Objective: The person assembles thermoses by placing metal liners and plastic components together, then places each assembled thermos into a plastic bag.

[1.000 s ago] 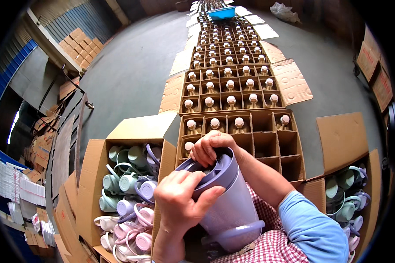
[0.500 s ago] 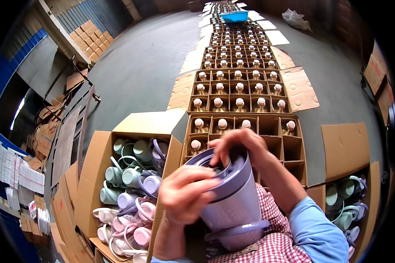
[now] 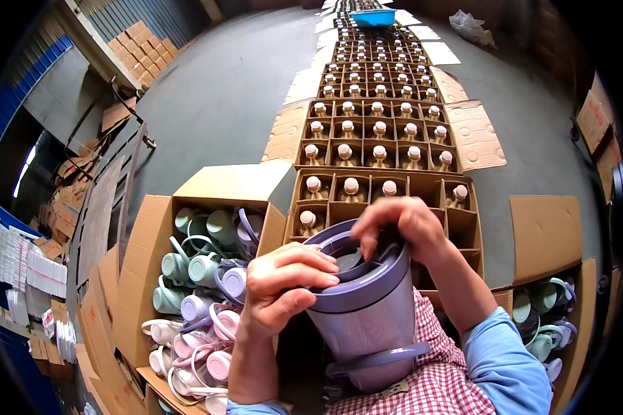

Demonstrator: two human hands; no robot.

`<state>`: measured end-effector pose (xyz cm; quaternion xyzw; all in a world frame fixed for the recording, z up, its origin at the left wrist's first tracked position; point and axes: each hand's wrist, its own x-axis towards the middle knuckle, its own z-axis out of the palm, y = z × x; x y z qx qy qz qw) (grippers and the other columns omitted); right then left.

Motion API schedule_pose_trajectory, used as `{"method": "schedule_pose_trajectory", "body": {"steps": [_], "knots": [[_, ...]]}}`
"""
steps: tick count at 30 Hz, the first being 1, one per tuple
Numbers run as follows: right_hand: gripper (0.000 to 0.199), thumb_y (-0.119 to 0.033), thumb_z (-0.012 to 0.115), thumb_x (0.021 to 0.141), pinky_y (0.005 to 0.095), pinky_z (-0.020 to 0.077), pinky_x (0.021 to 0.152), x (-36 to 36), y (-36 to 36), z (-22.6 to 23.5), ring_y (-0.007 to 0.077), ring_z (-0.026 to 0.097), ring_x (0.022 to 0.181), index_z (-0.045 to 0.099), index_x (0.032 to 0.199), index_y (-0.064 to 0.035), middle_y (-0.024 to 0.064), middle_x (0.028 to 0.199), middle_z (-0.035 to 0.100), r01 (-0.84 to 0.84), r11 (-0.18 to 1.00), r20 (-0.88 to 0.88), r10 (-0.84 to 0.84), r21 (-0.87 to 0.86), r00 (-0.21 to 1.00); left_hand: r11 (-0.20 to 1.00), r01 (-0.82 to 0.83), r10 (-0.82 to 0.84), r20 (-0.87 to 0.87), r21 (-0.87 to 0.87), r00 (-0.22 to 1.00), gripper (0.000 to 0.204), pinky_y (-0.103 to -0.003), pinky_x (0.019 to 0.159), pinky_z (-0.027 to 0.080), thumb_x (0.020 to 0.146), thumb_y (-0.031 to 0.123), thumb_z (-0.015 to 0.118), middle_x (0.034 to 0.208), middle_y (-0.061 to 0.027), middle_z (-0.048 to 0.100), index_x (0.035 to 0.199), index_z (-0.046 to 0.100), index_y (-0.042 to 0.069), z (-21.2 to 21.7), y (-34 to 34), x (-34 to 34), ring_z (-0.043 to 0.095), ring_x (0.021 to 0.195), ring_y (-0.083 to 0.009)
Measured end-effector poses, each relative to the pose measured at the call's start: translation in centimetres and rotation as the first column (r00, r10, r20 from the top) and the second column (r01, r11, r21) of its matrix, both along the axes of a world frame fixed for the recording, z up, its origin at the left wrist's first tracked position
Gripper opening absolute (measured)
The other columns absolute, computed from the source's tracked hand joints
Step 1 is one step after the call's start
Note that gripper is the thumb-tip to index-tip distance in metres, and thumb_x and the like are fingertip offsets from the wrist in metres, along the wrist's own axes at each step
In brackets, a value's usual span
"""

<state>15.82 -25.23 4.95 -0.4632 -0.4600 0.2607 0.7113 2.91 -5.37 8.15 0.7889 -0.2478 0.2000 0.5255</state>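
Observation:
A lilac tapered plastic vessel (image 3: 363,325) rests against my lap, its wide mouth tilted up. A darker purple rim (image 3: 367,297) circles the mouth, and a purple loop handle (image 3: 394,356) crosses its lower end. My left hand (image 3: 284,283) grips the left side of the rim, fingertips over the edge and thumb outside. From the right, my right hand (image 3: 412,228) curls over the rim with bent fingers reaching into the mouth. A dark curved gap and an inner ring show inside; what my right fingertips touch there is partly hidden.
An open carton (image 3: 142,277) of green, purple and pink handled vessels stands at left, another (image 3: 581,332) at right. Ahead, divided cartons (image 3: 387,173) of white-capped bottles form a long row. A blue basin (image 3: 372,18) sits far along it. Flattened cardboard (image 3: 100,311) lies left.
The vessel's mouth has shifted slightly right and opens more to view. My right hand has moved right and slightly down, fingers still inside; my left hand stays on the rim.

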Motion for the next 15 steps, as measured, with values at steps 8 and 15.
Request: {"method": "schedule_pose_trajectory", "body": {"steps": [8, 15], "knots": [[0.063, -0.052, 0.037, 0.096, 0.0291, 0.0485, 0.074, 0.1, 0.8, -0.5, 0.0186, 0.063, 0.076, 0.063, 0.084, 0.0038, 0.012, 0.075, 0.064, 0.043, 0.998, 0.01, -0.044, 0.054, 0.999, 0.988, -0.085, 0.051, 0.251, 0.127, 0.967, 0.031, -0.038, 0.075, 0.052, 0.077, 0.031, 0.069, 0.085, -0.0116, 0.069, 0.091, 0.072, 0.003, -0.3, -0.8, -0.4, 0.067, 0.079, -0.0271], [0.075, -0.065, 0.033, 0.092, 0.0366, 0.0442, 0.091, 2.5, 3.8, -4.5, 0.0223, 0.062, 0.08, 0.06, 0.108, 0.004, 0.0134, 0.071, 0.063, -0.167, 0.9, -0.314, 0.308, 0.403, 0.898, 0.743, -0.37, 0.34, 0.162, 0.557, 0.926, 0.028, -0.033, 0.06, 0.051, 0.075, 0.031, 0.07, 0.076, -0.0101, 0.063, 0.084, 0.067, 0.005, 4.8, -7.9, 0.2, 0.064, 0.067, -0.0262]]}}
